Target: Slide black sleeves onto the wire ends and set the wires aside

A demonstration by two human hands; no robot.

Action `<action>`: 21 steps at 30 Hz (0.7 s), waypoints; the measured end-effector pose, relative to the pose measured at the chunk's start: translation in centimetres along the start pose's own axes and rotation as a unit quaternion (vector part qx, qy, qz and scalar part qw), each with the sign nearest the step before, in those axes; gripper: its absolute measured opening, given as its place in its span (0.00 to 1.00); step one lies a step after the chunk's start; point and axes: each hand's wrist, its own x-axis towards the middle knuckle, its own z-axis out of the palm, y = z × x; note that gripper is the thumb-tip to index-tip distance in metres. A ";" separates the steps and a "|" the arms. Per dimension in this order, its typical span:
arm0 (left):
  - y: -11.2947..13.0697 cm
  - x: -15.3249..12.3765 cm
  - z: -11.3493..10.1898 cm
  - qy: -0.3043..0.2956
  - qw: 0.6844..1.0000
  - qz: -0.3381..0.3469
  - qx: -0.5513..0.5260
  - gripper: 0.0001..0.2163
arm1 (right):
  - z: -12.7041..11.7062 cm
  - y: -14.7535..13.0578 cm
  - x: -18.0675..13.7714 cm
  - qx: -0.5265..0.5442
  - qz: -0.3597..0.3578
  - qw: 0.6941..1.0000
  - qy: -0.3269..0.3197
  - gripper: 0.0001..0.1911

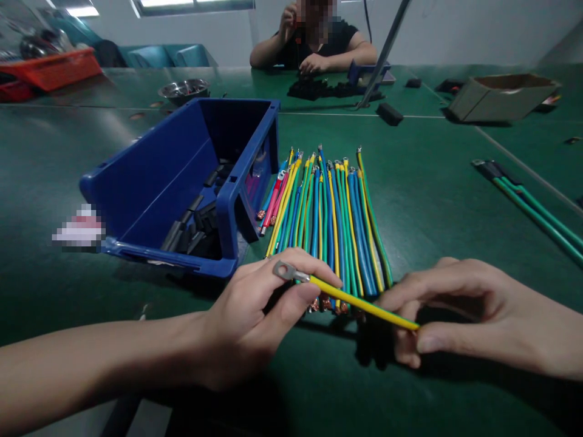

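Note:
Between my two hands is a yellow-green cable [359, 302] with a metal ring lug at its left end. My left hand [268, 309] pinches it just behind the lug, between thumb and fingers. At the cable's other end, my right hand [464, 312] grips the tip with thumb and fingers, so that tip is mostly hidden. Beyond my hands, a row of cut cables [332, 218] in yellow, green, blue and red lies side by side. Most have lugs at their far ends, and bare copper shows at some near ends.
Left of the row stands a blue bin [150, 176] holding black sleeve pieces [195, 227]. Green cables [542, 209] lie at the right. Farther back are a cardboard box [501, 100], a metal bowl [184, 89], an orange crate [59, 73] and a seated person [314, 48].

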 end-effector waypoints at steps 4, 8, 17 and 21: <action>0.5 -0.1 0.0 0.022 1.000 0.005 -0.013 0.07 | -0.5 0.8 -0.7 0.039 0.015 0.999 0.009 0.14; 0.5 -0.1 0.0 0.028 0.999 0.009 -0.016 0.06 | -0.7 1.7 -1.4 0.078 0.030 0.996 -0.035 0.13; 0.0 0.2 -0.1 -0.096 0.985 0.142 -0.016 0.06 | -1.8 2.7 -2.4 0.043 0.188 0.966 -0.174 0.14; 0.0 0.4 0.0 -0.107 0.984 0.143 -0.011 0.06 | -2.8 2.5 -2.3 -0.030 0.224 0.958 -0.175 0.19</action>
